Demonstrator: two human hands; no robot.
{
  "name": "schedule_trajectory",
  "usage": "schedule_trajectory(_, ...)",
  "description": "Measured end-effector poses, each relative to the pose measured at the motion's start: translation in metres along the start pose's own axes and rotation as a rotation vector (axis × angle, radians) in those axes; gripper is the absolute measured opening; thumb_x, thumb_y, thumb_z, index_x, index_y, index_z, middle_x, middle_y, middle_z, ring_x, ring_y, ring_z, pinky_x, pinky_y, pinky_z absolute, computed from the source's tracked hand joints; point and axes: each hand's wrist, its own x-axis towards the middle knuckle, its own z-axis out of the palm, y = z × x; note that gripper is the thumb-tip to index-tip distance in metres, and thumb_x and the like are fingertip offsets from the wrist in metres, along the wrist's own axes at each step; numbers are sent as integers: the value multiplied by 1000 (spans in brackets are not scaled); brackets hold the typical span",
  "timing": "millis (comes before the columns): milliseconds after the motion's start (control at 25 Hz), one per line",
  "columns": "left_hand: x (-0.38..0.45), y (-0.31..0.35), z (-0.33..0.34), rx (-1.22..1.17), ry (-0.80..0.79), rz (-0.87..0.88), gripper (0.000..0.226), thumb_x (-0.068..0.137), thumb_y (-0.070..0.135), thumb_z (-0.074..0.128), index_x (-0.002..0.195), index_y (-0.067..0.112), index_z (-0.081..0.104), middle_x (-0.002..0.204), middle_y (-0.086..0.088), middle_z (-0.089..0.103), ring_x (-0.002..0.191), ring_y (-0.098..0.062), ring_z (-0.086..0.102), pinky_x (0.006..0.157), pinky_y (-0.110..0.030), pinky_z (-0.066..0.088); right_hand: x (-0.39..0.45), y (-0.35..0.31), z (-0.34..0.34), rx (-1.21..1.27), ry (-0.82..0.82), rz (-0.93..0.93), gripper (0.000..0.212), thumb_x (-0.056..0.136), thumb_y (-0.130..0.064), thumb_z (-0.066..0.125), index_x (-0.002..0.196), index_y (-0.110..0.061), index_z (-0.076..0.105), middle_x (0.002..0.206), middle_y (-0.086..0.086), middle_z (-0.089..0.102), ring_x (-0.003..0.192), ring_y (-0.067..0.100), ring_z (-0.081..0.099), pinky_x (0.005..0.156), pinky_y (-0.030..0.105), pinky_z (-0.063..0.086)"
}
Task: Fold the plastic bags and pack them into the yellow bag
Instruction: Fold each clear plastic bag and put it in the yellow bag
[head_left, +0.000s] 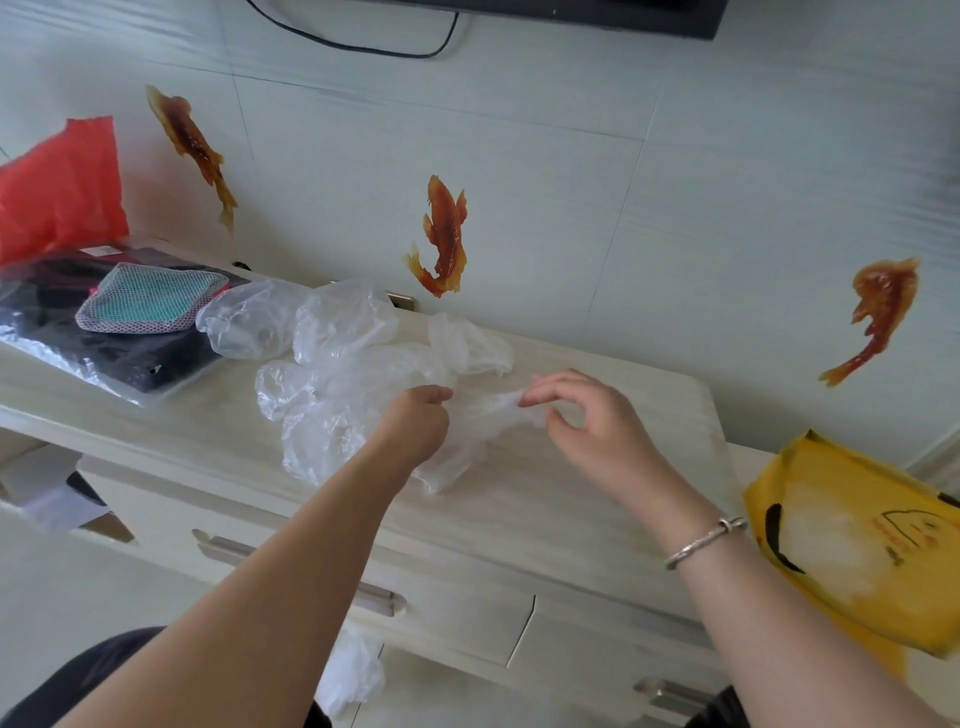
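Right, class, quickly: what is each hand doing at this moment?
Left hand: grips one end of a clear plastic bag.
Right hand: pinches the other end of the same bag.

On a pale cabinet top (545, 499), the left hand (415, 423) and the right hand (592, 421) each pinch one end of a clear plastic bag (493, 410) stretched between them. More crumpled clear bags (332, 353) lie heaped just behind and left of the hands. A yellow bag (862, 545) hangs off the cabinet's right end, and a red bag (62, 187) stands at far left against the wall.
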Motion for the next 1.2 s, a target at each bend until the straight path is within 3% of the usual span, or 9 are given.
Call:
schedule_trajectory(120,-10,5,4,-35,-11,31,37,95,7,39,124,15,60,132,-4,56,115,-23,56,89,-27,41,-5,-4,-21,203,132,167,24,87,2,58,85,-19,69,96,-8,69,83,-9,62,77,6,43)
schedule_trajectory(200,-20,14,10,-121,-86,70,27,100,32,43,115,18,61,118,0,62,104,-17,61,84,-27,43,-8,-1,-33,324,176,288,16,88,-1,62,88,-17,67,99,-3,68,77,-7,64,71,10,49)
schedule_trajectory(320,-25,21,21,-126,-223,119,46,87,61,51,110,22,61,109,7,64,100,-11,60,92,-30,42,-14,2,-45,634,160,457,14,88,3,62,95,-9,63,109,7,62,84,17,72,72,29,58)
schedule_trajectory(520,-22,20,41,-199,-204,152,12,85,26,70,89,15,70,79,4,67,80,-11,61,82,-26,46,-24,9,-66,703,182,629,26,84,2,66,104,-13,60,97,9,68,69,14,72,52,18,52)
schedule_trajectory(680,-23,22,58,-324,-105,125,18,90,20,64,79,6,64,65,-1,59,59,-12,54,67,-25,52,-29,21,-72,824,75,852,8,86,1,62,92,-4,64,67,8,69,50,13,64,48,19,53)
schedule_trajectory(800,-22,21,72,-341,-18,93,22,95,21,58,83,3,62,67,-4,56,52,-11,55,55,-24,57,-28,30,-66,770,68,943,7,89,-4,61,83,-3,65,66,10,69,53,18,66,49,24,54)
schedule_trajectory(1000,-13,9,88,-39,27,177,39,100,35,45,83,5,64,57,-6,58,40,-14,54,51,-28,52,-19,50,-56,613,343,890,20,92,-19,63,78,-10,51,71,13,61,61,24,61,57,30,51)
schedule_trajectory(1120,-9,6,93,-13,-56,88,52,100,47,35,76,11,63,58,-7,62,55,-20,62,68,-34,57,-17,60,-58,221,372,730,34,89,-27,66,68,-14,43,58,2,44,52,16,42,46,20,33)
schedule_trajectory(1200,-10,13,96,-184,-127,-59,58,92,64,34,77,15,62,79,-8,68,77,-24,67,83,-40,57,-16,60,-59,186,309,643,38,86,-30,69,64,-14,43,52,-2,38,45,11,34,40,19,27)
